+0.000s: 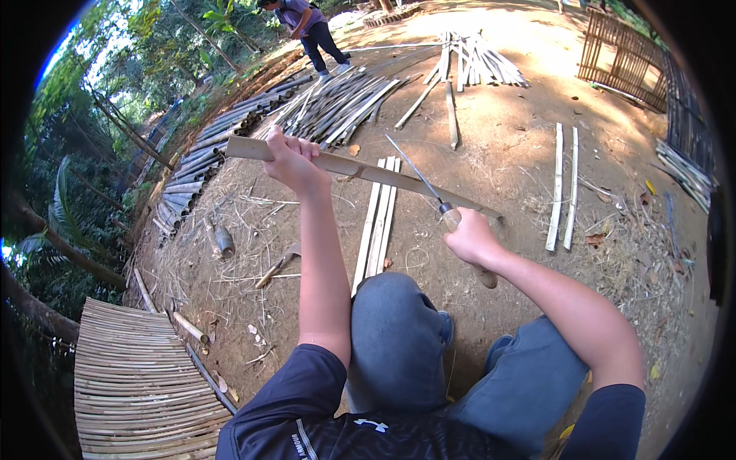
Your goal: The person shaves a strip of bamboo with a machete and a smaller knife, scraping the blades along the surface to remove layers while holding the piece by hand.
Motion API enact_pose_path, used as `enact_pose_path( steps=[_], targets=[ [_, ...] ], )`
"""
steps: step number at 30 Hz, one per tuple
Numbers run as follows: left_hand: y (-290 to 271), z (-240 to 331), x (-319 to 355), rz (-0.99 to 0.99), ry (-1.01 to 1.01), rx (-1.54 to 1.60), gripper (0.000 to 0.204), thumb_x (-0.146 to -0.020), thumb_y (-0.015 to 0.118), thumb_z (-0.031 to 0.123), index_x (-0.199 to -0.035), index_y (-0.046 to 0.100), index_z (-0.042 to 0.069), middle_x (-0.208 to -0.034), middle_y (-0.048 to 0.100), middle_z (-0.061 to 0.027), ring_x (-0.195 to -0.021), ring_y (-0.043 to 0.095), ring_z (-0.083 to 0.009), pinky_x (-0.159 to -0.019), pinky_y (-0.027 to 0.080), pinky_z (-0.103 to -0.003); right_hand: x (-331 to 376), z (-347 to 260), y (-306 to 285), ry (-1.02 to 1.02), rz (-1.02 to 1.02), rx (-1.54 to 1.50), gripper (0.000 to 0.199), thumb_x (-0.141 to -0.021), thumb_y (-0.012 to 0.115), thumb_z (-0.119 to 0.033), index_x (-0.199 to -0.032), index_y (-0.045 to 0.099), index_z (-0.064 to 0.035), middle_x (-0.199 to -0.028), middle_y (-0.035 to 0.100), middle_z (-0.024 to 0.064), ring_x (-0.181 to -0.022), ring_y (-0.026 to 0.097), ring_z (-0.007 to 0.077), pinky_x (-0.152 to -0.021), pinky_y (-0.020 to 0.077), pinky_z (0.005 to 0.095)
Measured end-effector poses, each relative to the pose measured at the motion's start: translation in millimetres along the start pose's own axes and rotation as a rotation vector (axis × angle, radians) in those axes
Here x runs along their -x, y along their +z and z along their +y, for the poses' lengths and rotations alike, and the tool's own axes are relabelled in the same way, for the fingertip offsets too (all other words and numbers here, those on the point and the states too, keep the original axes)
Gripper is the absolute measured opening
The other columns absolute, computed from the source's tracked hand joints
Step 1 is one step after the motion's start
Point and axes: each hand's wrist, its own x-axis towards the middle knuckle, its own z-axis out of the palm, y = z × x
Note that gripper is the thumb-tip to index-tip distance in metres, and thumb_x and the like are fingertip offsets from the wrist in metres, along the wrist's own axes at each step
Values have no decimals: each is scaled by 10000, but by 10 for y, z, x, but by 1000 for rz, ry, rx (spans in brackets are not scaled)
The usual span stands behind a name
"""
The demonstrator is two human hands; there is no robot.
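A long bamboo strip [360, 170] is held raised above the dirt ground [506, 153], slanting from upper left down to the right, in front of the person's bent knee [395, 307]. The left hand [291, 162] is clenched around the strip near its upper left end, fingers [307, 147] wrapped over the top edge. The right hand [471, 239] is closed on the pale handle of a knife [429, 188]; the thin blade is pointed up and to the left and is laid across the strip near its lower right end, apparently touching it, though the exact contact cannot be told. Three split bamboo slats [377, 218] are seen lying side by side on the ground just beyond the knee, under the held strip. Two more slats [563, 188] lie together to the right, well apart from the hands. A large heap of bamboo poles [253, 115] is stacked at upper left, and a woven bamboo mat [134, 383] lies at lower left. A second person [310, 31] is bent over near the far end of the heap. A bamboo lattice panel [621, 57] stands at upper right.
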Motion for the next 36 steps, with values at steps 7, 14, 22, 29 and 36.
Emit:
enact_pose_path(
  steps=[7,14,22,29,36],
  targets=[
    [60,58,54,-25,20,1,363,-921,605,216,-688,332,165,-569,279,44,-456,280,-80,-452,283,-285,136,-260,-39,-62,-24,0,331,-743,624,-112,-1041,621,31,-787,674,211,-751,682,340,-714,527,426],
    [63,41,80,-69,14,6,351,-933,578,208,-690,328,167,-549,286,52,-436,284,-68,-439,286,-272,-64,-20,-79,154,-152,-98,160,-746,596,-81,-870,575,19,-824,675,203,-749,687,312,-701,546,415],
    [83,42,44,-31,5,-3,350,-914,603,224,-681,349,165,-559,265,44,-463,271,-88,-452,277,-280,-33,-29,-50,54,-41,-27,199,-749,624,-95,-908,580,16,-720,643,180,-712,672,290,-680,521,413],
    [-23,24,7,-65,-19,17,350,-905,612,235,-684,351,165,-542,267,52,-439,282,-78,-435,270,-282,-1,-27,-48,34,-15,32,176,-742,598,-79,-895,594,8,-804,667,226,-759,681,362,-698,528,455],
    [-51,28,-7,-117,12,10,366,-906,605,231,-664,338,168,-535,262,54,-437,275,-77,-423,273,-265,0,77,-157,74,-112,65,212,-751,596,-86,-912,613,52,-902,688,234,-829,705,328,-733,554,426]
  ],
)
